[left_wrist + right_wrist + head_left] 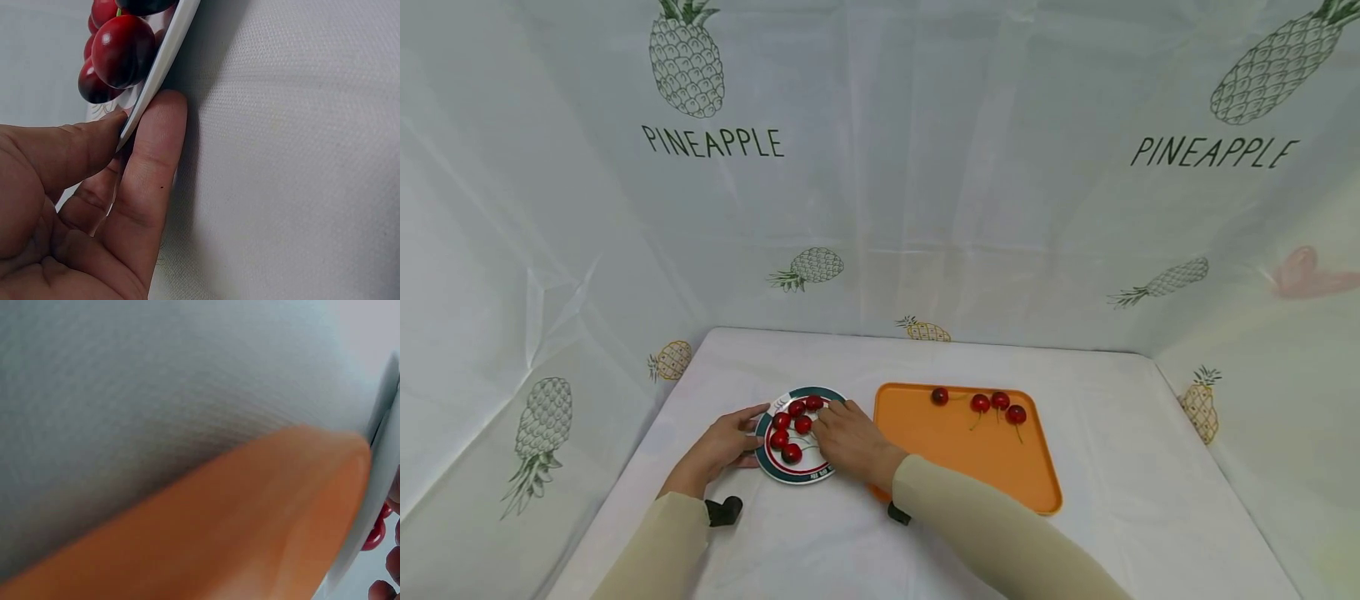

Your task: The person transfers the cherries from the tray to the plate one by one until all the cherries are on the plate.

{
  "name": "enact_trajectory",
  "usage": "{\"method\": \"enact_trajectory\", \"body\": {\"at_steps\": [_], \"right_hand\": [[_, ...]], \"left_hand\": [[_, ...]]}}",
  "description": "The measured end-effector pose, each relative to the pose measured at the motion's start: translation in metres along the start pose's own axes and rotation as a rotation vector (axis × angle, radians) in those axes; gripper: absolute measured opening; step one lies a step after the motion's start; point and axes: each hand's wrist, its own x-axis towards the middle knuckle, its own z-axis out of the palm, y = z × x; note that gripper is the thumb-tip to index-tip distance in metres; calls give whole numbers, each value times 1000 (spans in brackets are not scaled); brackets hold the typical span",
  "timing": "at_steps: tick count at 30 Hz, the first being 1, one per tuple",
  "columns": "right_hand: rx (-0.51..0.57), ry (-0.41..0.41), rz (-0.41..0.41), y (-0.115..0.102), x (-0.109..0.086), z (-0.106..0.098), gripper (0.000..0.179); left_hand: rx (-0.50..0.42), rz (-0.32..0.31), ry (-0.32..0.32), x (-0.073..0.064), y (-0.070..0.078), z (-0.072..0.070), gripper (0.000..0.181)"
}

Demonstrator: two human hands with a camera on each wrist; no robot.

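A round plate (pixel 801 477) with a dark green border and a red ring bears several dark red cherries (pixel 792 453). My left hand (pixel 722 443) grips the plate's left rim; in the left wrist view the thumb (pixel 75 150) lies on top and a finger (pixel 153 156) underneath. Over the plate's right side is my right hand (pixel 853 440), its fingertips down by the cherries. The right wrist view catches only some fingertips (pixel 392 562) at its edge, near a cherry (pixel 375 535). Whether they pinch anything is hidden.
An orange tray (pixel 951 446) lies right of the plate, partly under my right forearm. Several stemmed cherries (pixel 980 403) rest along its far side. White cloth covers the table (pixel 1105 467); a pineapple-printed sheet (pixel 940 183) hangs behind and at the sides.
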Motion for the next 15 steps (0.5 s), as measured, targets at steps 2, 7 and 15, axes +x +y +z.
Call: {"method": "enact_trajectory", "body": {"at_steps": [2, 7, 15], "right_hand": [[1, -11, 6, 0, 1, 0, 26], [20, -33, 24, 0, 2, 2, 30], [41, -35, 37, -1, 3, 6, 31]], "left_hand": [[-4, 5, -6, 0, 0, 0, 72], [-11, 11, -13, 0, 1, -1, 71], [-13, 2, -6, 0, 1, 0, 72]]}}
